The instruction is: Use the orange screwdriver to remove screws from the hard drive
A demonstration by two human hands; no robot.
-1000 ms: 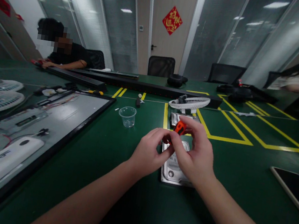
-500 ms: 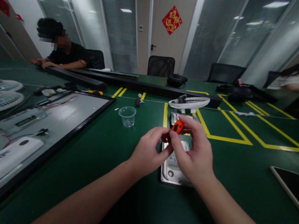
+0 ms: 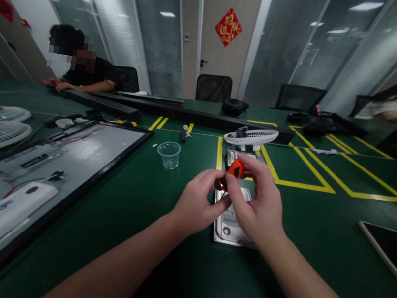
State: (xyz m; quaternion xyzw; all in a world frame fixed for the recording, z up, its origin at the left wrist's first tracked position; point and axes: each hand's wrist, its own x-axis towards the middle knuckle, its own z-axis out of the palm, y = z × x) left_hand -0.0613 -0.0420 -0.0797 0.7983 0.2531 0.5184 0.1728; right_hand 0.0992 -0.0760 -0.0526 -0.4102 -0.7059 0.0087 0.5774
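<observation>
My right hand (image 3: 255, 205) is closed around a small orange tool (image 3: 236, 168), whose top pokes out between thumb and fingers. My left hand (image 3: 198, 201) is curled and pinches at the lower part of the same tool, fingertips against my right thumb. Both hands hover just above a silver hard drive (image 3: 230, 223) lying flat on the green table (image 3: 157, 222). A second silver drive (image 3: 232, 155) lies just beyond the hands, partly hidden by them.
A clear plastic cup (image 3: 169, 154) stands left of the hands. A white fan grille (image 3: 251, 136) sits behind. A large dismantled panel (image 3: 43, 165) fills the left; a tablet (image 3: 391, 255) lies at right. Two other people sit at the far left and far right.
The orange tool has turned slightly in my fingers and both hands shifted a little; everything else on the table stayed put.
</observation>
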